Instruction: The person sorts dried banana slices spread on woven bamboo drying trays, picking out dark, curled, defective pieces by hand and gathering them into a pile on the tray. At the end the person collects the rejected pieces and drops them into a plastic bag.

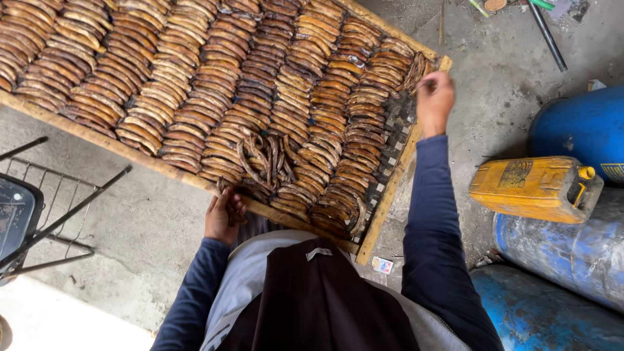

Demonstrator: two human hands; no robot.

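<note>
A left hand point(223, 216) grips a few dark dried strips at the near edge of a wooden drying rack point(390, 195) on the floor. Rows of brown dried strips point(195, 84) (curved, overlapping) fill it. Farther right, the right hand point(434, 101) pinches a strip at the far right corner; yellow jerrycan point(533, 188) and blue drums point(578, 130) stand right.

I count one wooden drying rack point(390, 195), three blue drums point(578, 127), one yellow jerrycan point(530, 187), and dried strips point(195, 84) beyond counting.
</note>
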